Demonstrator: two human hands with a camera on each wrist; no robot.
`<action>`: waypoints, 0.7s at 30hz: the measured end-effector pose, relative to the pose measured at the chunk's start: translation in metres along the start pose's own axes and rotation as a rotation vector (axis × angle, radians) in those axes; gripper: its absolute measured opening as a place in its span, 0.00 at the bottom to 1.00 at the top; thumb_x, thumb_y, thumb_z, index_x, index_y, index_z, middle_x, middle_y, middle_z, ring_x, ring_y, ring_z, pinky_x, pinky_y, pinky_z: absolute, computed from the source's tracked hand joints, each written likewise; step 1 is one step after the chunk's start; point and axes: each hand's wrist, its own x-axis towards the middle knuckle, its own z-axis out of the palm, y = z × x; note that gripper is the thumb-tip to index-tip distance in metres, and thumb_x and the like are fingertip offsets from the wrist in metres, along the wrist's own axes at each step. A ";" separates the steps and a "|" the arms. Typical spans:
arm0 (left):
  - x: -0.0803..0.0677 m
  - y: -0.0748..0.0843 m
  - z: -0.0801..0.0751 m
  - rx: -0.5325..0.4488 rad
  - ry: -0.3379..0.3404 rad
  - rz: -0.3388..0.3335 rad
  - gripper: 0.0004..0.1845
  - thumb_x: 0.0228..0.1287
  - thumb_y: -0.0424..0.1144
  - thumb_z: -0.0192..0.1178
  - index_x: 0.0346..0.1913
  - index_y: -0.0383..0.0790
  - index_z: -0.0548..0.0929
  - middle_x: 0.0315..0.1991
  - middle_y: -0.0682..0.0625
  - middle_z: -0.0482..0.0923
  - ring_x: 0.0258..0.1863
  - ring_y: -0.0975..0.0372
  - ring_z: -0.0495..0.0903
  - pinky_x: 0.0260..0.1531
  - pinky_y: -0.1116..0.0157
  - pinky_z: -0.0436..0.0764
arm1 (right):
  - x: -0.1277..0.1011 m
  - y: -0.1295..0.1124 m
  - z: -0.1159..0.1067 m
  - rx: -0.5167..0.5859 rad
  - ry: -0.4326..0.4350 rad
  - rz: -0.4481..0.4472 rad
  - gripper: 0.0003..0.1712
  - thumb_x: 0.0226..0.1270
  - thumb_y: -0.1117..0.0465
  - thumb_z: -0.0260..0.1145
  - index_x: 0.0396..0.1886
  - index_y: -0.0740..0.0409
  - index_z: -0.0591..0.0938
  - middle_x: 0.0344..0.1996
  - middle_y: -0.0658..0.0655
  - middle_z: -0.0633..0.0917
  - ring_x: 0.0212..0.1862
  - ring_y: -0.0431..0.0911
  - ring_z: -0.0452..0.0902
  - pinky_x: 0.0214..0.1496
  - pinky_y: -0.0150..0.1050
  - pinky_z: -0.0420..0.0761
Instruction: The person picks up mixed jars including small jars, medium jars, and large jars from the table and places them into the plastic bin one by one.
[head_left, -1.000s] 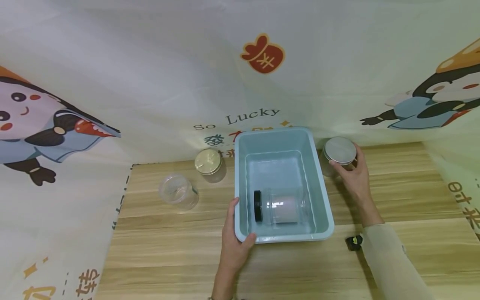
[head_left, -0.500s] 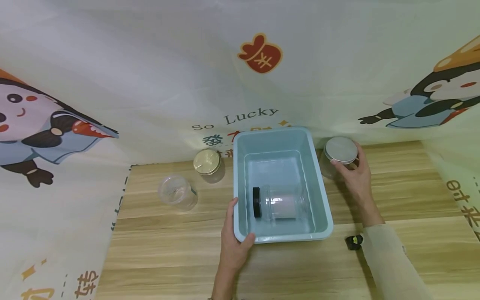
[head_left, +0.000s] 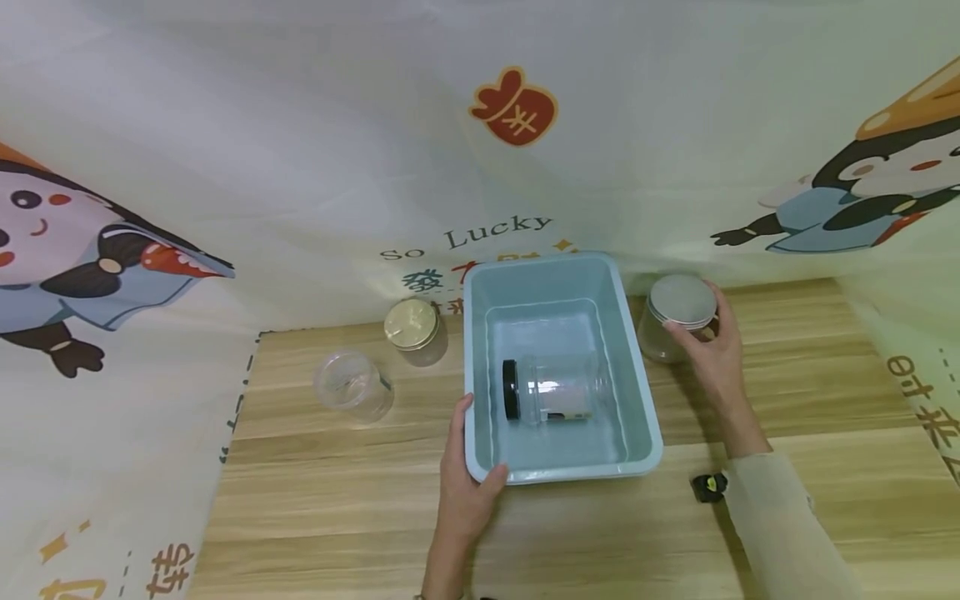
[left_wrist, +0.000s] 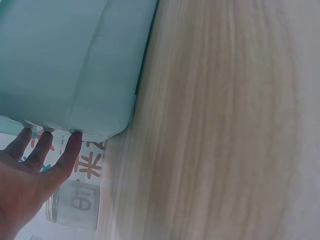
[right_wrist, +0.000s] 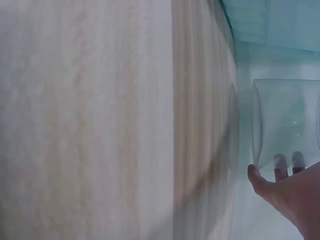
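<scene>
The clear round jar with a flat silver-grey lid (head_left: 675,315) was upright, right of centre in the head view, where the person's right hand (head_left: 712,350) gripped it, thumb and fingers curled round its side. In the right wrist view a gap showed between its base and the wood-grained table (head_left: 337,500). Just beside it, mid-frame, I saw a pale blue rectangular plastic basin (head_left: 564,477); the left hand (head_left: 467,492) gripped this at the lower-left corner, thumb over the rim, fingers against the outside. A clear jar with a black lid (head_left: 558,388) lay on its side in the basin, lid toward frame left. Left of the basin stood a clear jar with a gold-toned lid (head_left: 416,332), and near that a clear plastic container (head_left: 354,385).
</scene>
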 end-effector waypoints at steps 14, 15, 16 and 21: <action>-0.001 -0.001 0.001 0.008 0.010 0.006 0.44 0.59 0.58 0.64 0.76 0.51 0.59 0.72 0.43 0.64 0.61 0.44 0.71 0.58 0.57 0.71 | -0.004 -0.008 -0.001 0.054 -0.011 -0.041 0.42 0.57 0.75 0.69 0.72 0.62 0.67 0.59 0.53 0.73 0.56 0.41 0.69 0.55 0.31 0.70; -0.001 -0.001 0.001 0.010 0.012 0.008 0.44 0.58 0.57 0.64 0.76 0.51 0.59 0.72 0.43 0.64 0.61 0.44 0.71 0.58 0.57 0.71 | -0.004 -0.007 -0.001 0.060 -0.016 -0.042 0.42 0.56 0.75 0.69 0.72 0.61 0.67 0.60 0.54 0.73 0.57 0.42 0.68 0.56 0.31 0.70; -0.001 -0.001 0.001 0.012 0.011 0.006 0.44 0.58 0.56 0.64 0.76 0.51 0.59 0.72 0.44 0.64 0.61 0.45 0.70 0.59 0.58 0.70 | -0.003 -0.006 -0.002 0.063 -0.022 -0.045 0.42 0.56 0.76 0.69 0.72 0.62 0.66 0.61 0.55 0.72 0.57 0.42 0.68 0.58 0.31 0.69; -0.001 -0.002 0.001 0.007 0.012 0.021 0.44 0.58 0.53 0.64 0.76 0.50 0.59 0.72 0.43 0.64 0.62 0.46 0.70 0.60 0.58 0.70 | -0.002 0.001 -0.004 0.026 -0.019 -0.062 0.44 0.55 0.76 0.69 0.73 0.59 0.66 0.65 0.59 0.71 0.59 0.43 0.67 0.62 0.33 0.66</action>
